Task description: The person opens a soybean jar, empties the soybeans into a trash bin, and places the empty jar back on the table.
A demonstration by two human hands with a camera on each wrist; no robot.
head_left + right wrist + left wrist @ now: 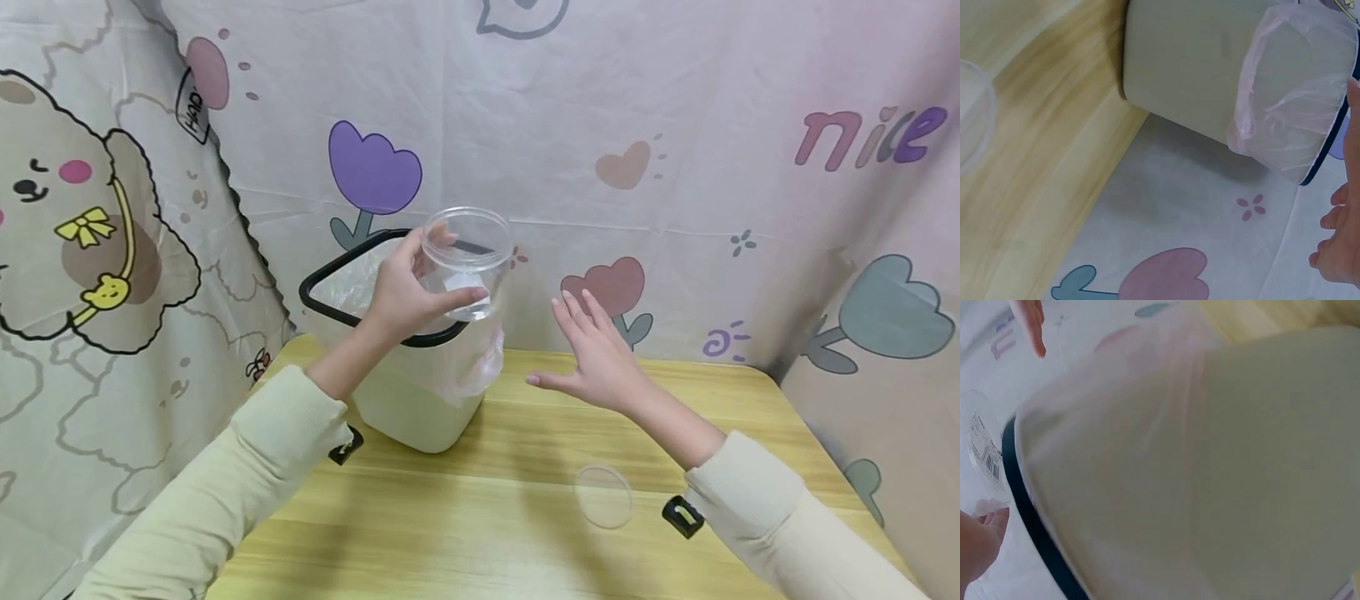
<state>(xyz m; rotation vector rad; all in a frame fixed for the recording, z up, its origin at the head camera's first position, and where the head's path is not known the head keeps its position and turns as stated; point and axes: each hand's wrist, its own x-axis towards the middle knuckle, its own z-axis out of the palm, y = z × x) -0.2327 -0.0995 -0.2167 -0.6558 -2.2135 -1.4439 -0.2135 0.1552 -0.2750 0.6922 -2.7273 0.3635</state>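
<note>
My left hand [399, 293] holds a clear plastic jar [474, 260] by its side, thumb low on the front. The jar is upright and lidless, above the right part of the rim of a cream trash bin [420, 412]. A barcode label [986, 450] shows through the jar in the left wrist view. Apart from the jar, to its right, my right hand [606, 367] is in the air with fingers extended, holding nothing. A clear round lid [603, 497] lies flat on the table below it.
The bin has a black rim [330, 310] and a translucent pinkish liner [480, 371] hanging over its side. It stands on the left back part of a wood-grain table [450, 533]. Printed cloth [675, 92] hangs behind and at both sides.
</note>
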